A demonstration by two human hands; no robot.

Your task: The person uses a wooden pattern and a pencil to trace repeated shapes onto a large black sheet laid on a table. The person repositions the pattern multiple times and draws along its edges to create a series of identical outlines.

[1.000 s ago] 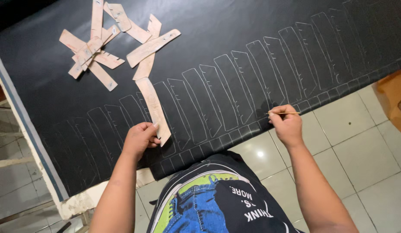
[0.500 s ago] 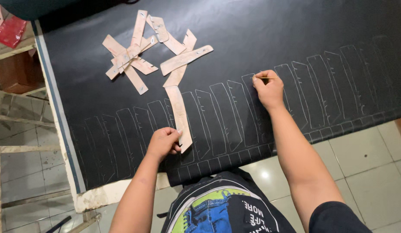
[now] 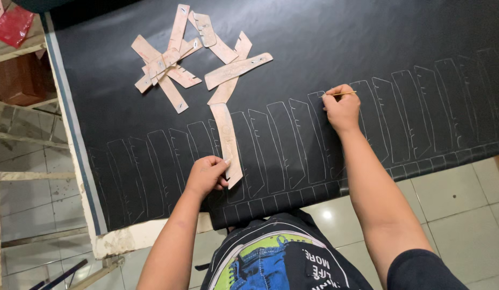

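A large black sheet point(image 3: 324, 48) covers the table, marked with a row of pale traced strip outlines point(image 3: 292, 145). My left hand point(image 3: 205, 175) presses on the near end of a long tan cardboard template point(image 3: 227, 140) lying on the sheet. My right hand point(image 3: 342, 109) holds a thin yellow marking stick point(image 3: 343, 94) with its tip at the top of one outline, to the right of the template.
A loose pile of several tan cardboard templates point(image 3: 193, 51) lies on the sheet beyond my left hand. The table's pale left edge point(image 3: 72, 134) borders a tiled floor point(image 3: 464, 215). A red bag point(image 3: 13, 26) sits at far left.
My right hand has travelled from the near edge of the sheet up to the top of an outline. My left hand stays on the template. The view has shifted right.
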